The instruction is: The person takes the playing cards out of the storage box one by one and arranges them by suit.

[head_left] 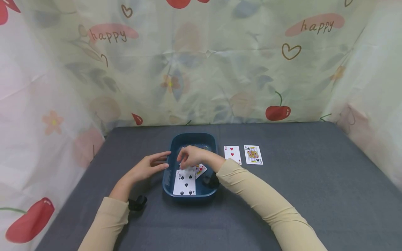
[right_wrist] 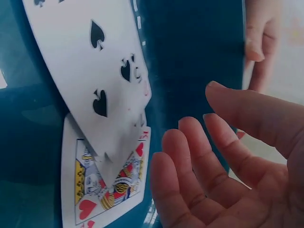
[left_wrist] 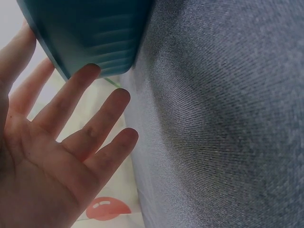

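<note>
Currently | left hand (head_left: 142, 170) spread by tray (head_left: 190, 197) | right hand (head_left: 194, 155) loosely curled | grey tabletop (head_left: 320, 184) | cherry-print curtain (head_left: 213, 76)

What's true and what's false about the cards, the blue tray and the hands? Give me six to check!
1. The blue tray stands on gray cloth. True.
2. The right hand is holding a card. False: its fingers hold nothing.
3. A heart card and a spade face card lie right of the tray. True.
4. The tray is upside down. False: its open side faces up, with cards inside.
5. In the tray, a spade number card partly covers a heart face card. True.
6. The left hand grips a king. False: it is at the tray's left side, with no card.
</note>
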Demonstrator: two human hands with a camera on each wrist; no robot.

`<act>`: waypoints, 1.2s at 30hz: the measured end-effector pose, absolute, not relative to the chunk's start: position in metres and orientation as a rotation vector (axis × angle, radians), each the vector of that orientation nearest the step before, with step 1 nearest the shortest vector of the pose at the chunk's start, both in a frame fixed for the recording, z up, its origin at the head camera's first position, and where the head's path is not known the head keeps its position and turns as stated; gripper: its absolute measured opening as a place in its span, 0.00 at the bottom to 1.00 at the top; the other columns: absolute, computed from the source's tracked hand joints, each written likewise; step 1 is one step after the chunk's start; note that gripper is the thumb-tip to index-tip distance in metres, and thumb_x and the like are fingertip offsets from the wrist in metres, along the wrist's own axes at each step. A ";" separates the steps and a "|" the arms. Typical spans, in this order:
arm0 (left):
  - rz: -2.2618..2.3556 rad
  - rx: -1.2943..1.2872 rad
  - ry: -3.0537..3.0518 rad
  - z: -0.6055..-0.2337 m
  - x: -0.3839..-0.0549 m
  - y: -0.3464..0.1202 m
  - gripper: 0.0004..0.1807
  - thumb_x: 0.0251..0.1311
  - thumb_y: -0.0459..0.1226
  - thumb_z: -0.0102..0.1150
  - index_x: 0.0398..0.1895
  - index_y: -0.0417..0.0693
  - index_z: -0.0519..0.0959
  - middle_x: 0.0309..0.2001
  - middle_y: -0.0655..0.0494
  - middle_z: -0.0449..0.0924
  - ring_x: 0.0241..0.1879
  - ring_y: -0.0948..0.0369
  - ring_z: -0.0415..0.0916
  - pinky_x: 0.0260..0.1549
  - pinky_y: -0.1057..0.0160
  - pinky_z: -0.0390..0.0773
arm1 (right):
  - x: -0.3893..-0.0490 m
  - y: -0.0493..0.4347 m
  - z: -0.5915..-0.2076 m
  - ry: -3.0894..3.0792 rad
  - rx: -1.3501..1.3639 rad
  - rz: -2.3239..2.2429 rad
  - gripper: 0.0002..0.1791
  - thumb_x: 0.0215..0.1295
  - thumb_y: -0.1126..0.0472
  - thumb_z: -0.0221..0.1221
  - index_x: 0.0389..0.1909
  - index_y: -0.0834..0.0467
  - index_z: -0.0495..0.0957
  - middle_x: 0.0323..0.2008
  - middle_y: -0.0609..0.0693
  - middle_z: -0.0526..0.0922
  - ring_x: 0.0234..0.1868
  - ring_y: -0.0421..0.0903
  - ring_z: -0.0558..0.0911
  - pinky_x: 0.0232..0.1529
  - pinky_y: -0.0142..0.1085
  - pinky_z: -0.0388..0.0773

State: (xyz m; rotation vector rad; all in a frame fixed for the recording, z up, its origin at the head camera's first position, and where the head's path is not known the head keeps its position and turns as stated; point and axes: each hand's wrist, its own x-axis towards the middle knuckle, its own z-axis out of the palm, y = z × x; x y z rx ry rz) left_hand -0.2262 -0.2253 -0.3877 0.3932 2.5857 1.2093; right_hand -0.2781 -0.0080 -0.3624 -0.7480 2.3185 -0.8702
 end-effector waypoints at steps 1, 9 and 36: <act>1.207 0.392 2.586 -0.388 -0.226 -0.225 0.31 0.63 0.45 0.55 0.69 0.54 0.61 0.68 0.41 0.62 0.64 0.41 0.65 0.57 0.43 0.70 | -0.278 -0.009 -0.363 2.319 -0.745 -0.855 0.16 0.56 0.65 0.63 0.46 0.61 0.76 0.37 0.54 0.81 0.31 0.40 0.75 0.29 0.26 0.71; 1.206 0.403 2.585 -0.388 -0.226 -0.225 0.31 0.63 0.46 0.55 0.69 0.53 0.61 0.68 0.41 0.62 0.64 0.40 0.64 0.57 0.42 0.70 | -0.276 -0.012 -0.374 2.320 -0.700 -0.766 0.16 0.54 0.64 0.65 0.44 0.58 0.77 0.36 0.50 0.80 0.33 0.42 0.77 0.31 0.29 0.74; 1.210 0.416 2.569 -0.387 -0.225 -0.226 0.34 0.62 0.49 0.55 0.69 0.52 0.61 0.68 0.41 0.61 0.64 0.40 0.64 0.57 0.43 0.70 | -0.268 -0.015 -0.374 2.283 -0.705 -0.713 0.17 0.48 0.65 0.69 0.39 0.57 0.76 0.30 0.48 0.73 0.29 0.42 0.73 0.26 0.30 0.70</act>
